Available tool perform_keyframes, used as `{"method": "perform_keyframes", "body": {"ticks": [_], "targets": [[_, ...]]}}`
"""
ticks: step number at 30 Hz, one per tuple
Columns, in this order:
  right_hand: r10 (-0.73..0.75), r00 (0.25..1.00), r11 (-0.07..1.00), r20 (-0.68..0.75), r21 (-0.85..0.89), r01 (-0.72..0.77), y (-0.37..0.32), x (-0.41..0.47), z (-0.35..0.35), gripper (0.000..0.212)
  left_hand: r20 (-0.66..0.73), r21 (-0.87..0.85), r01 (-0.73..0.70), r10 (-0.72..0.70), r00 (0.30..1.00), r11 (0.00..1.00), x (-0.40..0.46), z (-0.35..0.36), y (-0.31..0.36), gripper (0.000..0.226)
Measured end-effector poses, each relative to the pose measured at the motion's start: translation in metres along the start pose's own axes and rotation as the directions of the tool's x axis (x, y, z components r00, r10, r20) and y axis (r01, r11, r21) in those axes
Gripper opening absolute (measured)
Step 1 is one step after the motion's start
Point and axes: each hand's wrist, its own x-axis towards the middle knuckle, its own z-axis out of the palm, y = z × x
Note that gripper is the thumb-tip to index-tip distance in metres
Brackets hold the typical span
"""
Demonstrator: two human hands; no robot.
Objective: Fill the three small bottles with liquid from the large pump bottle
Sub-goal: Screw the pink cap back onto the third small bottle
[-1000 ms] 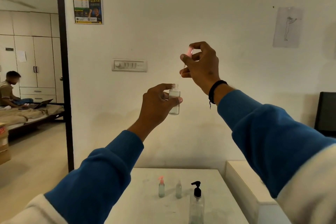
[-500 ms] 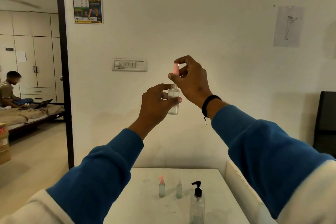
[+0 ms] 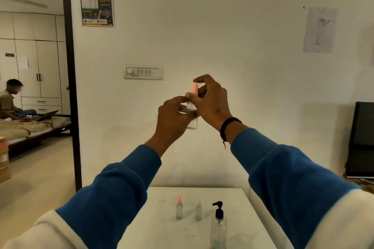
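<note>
Held up at chest height, the small bottle (image 3: 191,119) sits gripped in the left hand (image 3: 174,119); the right hand (image 3: 210,103) pinches its pink spray cap (image 3: 194,89) at twelve o'clock. Keep the bottle plumb and turn gently.

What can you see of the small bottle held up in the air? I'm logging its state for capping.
The small bottle is clear, plastic-looking and upright, raised in front of the wall above the table. The left hand grips its body. The right hand pinches a pink spray cap at its neck. Its contents look clear; the fill level can't be told.
</note>
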Motion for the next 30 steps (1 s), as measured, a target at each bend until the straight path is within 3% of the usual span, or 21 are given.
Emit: {"method": "perform_keyframes", "body": {"ticks": [22,30], "targets": [[-0.008,0.997,0.999,-0.072,-0.051,0.004,-0.002,-0.006,-0.003,0.031,-0.038,0.025,0.007,-0.006,0.999,1.000,0.002,0.015,-0.002,0.047],[0.049,0.994,0.998,-0.101,0.039,-0.045,-0.005,-0.008,-0.004,0.031,-0.060,-0.009,0.002,-0.003,0.998,1.000,0.000,0.020,-0.003,0.044]]}}
